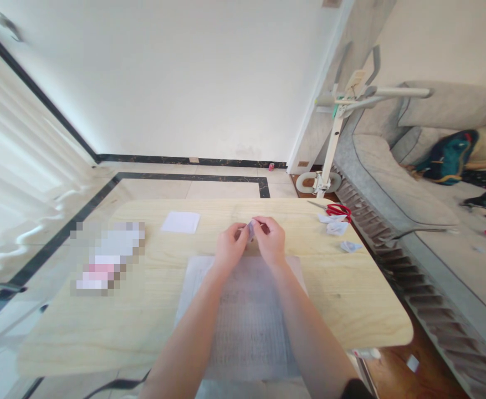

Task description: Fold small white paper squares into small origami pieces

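Observation:
Close together over the middle of the table, my left hand (231,244) and my right hand (270,237) pinch a small piece of folded white paper (251,228) between their fingertips. Much of that paper is hidden by the fingers. Below my forearms lies a large printed sheet (251,321), flat on the wood. To the left of my hands is a stack of white paper squares (180,222). Folded white paper pieces (336,226) lie at the right, with another folded piece (351,246) nearer to me.
Red-handled scissors (338,210) rest at the far right of the wooden table (151,316). A pixelated item (110,257) lies on the left. A grey sofa (417,188) with a person at its far end and a white exercise machine (330,144) stand beyond the right edge.

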A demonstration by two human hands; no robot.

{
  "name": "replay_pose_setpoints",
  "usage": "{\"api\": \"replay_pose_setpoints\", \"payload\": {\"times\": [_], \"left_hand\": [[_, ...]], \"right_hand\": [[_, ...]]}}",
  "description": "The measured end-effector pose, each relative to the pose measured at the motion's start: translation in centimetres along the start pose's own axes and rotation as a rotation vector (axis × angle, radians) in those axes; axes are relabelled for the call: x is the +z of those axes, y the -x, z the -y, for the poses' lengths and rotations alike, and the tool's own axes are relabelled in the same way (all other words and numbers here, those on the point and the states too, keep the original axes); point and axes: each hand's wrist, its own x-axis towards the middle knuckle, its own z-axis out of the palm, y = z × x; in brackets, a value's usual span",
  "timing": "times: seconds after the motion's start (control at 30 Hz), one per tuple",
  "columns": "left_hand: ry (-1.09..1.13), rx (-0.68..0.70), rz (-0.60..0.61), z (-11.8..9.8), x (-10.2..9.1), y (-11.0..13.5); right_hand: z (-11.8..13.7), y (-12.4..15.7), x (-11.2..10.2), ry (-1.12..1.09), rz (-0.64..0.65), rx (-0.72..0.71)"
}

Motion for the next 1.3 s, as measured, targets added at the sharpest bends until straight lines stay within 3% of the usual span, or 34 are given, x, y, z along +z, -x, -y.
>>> {"api": "replay_pose_setpoints", "payload": {"times": [0.33,0.7,0.83,1.0,1.17,1.3], "left_hand": [[0.060,0.022,0.123,0.51,0.19,0.34],[-0.117,0.050,0.017,0.43,0.02,0.06],[-0.141,0.056,-0.010,0.38,-0.02,0.09],[-0.140,0.045,-0.010,-0.10,-0.13,0.17],[-0.031,-0.015,-0.045,-0.27,-0.19,0.04],[0.061,-0.058,-0.076,-0.23,-0.22,-0.05]], "right_hand": [[0.37,-0.01,-0.34,0.087,-0.038,-0.050],[0.15,0.02,-0.37,0.175,0.027,-0.125],[-0.13,0.07,-0.13,0.173,0.115,-0.105],[-0.11,0.24,0.07,0.054,0.111,-0.018],[0.22,0.25,0.07,-0.055,0.127,0.071],[0.32,0.22,0.01,-0.048,0.218,0.107]]}}
